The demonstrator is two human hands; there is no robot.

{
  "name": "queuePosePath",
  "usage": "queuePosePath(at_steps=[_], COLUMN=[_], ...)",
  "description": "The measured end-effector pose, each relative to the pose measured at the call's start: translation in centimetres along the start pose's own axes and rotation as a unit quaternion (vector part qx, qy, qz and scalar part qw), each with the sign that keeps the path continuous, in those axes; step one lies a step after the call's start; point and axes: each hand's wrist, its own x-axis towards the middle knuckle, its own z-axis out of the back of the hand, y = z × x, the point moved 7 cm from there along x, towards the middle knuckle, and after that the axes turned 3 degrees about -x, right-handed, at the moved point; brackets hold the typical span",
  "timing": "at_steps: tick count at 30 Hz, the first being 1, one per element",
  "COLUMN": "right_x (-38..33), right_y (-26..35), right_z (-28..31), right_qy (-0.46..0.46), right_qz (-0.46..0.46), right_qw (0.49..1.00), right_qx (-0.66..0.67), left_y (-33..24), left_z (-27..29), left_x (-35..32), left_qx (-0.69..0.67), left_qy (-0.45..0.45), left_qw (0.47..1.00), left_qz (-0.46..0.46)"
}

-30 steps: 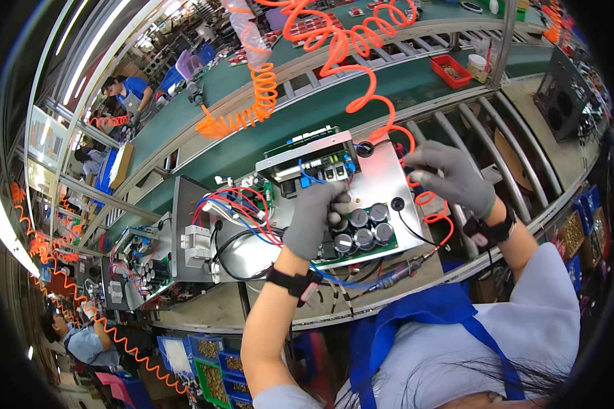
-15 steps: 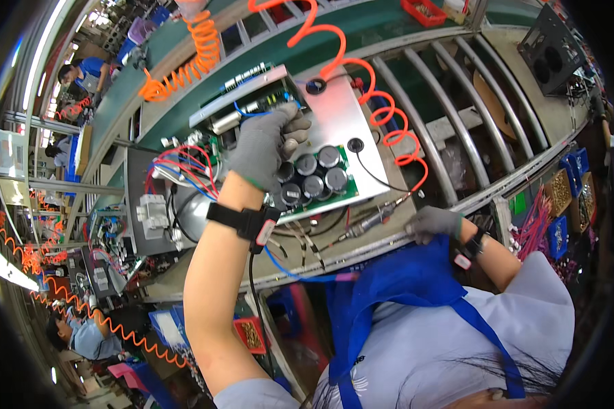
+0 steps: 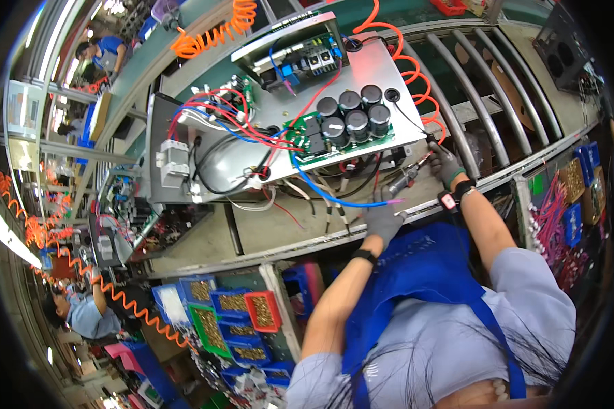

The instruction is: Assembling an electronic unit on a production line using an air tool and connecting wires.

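An open metal chassis (image 3: 389, 68) lies on the bench, carrying a green circuit board with black round capacitors (image 3: 348, 119) and bundles of red and blue wires (image 3: 218, 116). My left hand (image 3: 383, 219), in a grey glove, is below the chassis at the bench's front edge, fingers closed on the pink-tipped end of a blue wire (image 3: 334, 198). My right hand (image 3: 447, 163), also gloved and with a wrist strap, grips a slim air-driven tool (image 3: 408, 178) fed by an orange coiled hose (image 3: 416, 82), just right of the board's lower corner.
Curved metal roller bars (image 3: 471, 68) run to the right of the chassis. Small bins of screws (image 3: 259, 310) sit below the bench on the left. A black fan housing (image 3: 566, 41) stands at the far right. Other workers (image 3: 82, 313) sit along the line.
My left hand left the capacitor board and dropped to the bench edge onto the blue wire. My right hand rose from my lap to the tool beside the chassis.
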Motion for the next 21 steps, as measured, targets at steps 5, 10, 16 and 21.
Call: queuePosePath(at_steps=[5,10,16,21], right_x=[-16.3,-31.0,-34.5,-32.6], right_y=[-2.7,-12.6,-18.8,-23.0], right_z=[-5.1,2.5,-13.0,-19.7], right_qy=[-0.107,0.111,0.225,0.208], right_qz=[0.165,-0.031,-0.141,-0.154], right_qw=[0.975,0.989,0.947,0.965], right_qx=[-0.106,0.094,-0.183,-0.035], left_y=[4.1,-1.5,-4.1,5.6], left_z=[-3.1,0.9,7.6,13.1], left_x=[0.9,-6.5,-15.6,-18.0], left_qx=[-0.012,-0.133,-0.032,-0.013], left_qy=[0.014,0.053,-0.027,-0.269], left_qw=[1.000,0.958,0.883,0.932], left_qz=[-0.020,-0.248,-0.468,-0.243])
